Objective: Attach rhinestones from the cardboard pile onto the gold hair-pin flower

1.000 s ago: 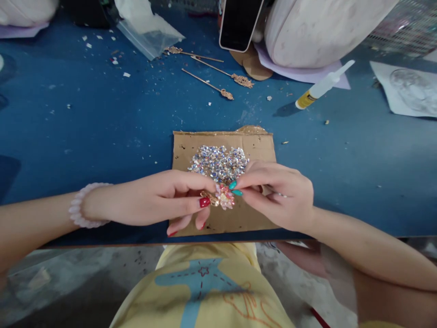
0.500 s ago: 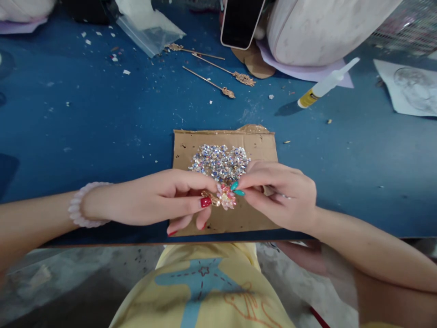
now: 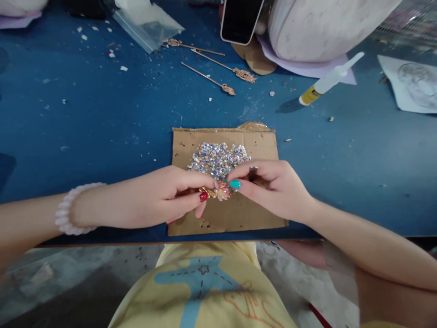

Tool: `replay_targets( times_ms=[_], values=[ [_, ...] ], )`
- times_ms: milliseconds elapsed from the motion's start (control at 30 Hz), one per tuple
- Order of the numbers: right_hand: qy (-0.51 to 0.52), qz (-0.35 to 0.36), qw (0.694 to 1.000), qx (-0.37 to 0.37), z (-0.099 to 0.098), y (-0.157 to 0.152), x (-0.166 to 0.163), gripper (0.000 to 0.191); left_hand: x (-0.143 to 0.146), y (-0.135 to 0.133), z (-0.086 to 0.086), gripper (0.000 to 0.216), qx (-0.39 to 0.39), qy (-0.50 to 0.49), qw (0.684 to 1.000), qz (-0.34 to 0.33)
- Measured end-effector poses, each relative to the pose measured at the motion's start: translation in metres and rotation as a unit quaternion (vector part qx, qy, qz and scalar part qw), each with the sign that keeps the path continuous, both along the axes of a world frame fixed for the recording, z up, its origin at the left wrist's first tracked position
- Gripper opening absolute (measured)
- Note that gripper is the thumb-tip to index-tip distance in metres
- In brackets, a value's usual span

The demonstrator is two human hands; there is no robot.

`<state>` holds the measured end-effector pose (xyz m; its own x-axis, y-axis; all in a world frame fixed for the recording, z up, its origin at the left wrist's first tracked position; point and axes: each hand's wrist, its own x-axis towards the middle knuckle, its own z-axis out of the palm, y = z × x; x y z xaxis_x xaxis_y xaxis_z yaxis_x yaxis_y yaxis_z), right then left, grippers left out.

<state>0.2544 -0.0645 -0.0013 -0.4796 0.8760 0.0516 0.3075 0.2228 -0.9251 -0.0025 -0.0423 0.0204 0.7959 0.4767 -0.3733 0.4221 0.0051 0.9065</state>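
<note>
"Over the near half of the cardboard sheet [image 3: 246, 217], how does the left hand [image 3: 150, 196] stand?"

"Thumb and fingers clamped on the gold piece [image 3: 210, 193], with the pink flower [image 3: 223, 193] jutting out just beside them, above the sheet. A good hold, I'd say — it leaves most of the petals uncovered."

"And the right hand [image 3: 278, 189]?"

"Finger and thumb are close together at the flower's right edge. Whether they're clamped on a petal I can't tell; the fingertips hide it. Best to keep that touch light and let the left hand do the steadying."

"Anything to mind on the sheet itself?"

"The heap of crystals [image 3: 216, 158], toward its far edge. Knuckles should stay raised there — a low one could scatter the stones."

"And past the sheet?"

"Beyond its far edge lie three gold-coloured sticks [image 3: 244, 75]; beyond its far right corner, the yellow-labelled bottle [image 3: 319, 89]. Farther beyond the sheet is a phone [image 3: 241, 20], well apart from both hands."
</note>
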Motion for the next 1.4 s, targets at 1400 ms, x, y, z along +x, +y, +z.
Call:
replay_targets(
  times_ms=[1400],
  values=[
    [-0.025, 0.013, 0.999, -0.023, 0.0066, -0.0003, -0.0021, 0.018, -0.0001, 0.006, -0.0044, 0.024, 0.013, 0.012, 0.998, -0.059]
  ],
)
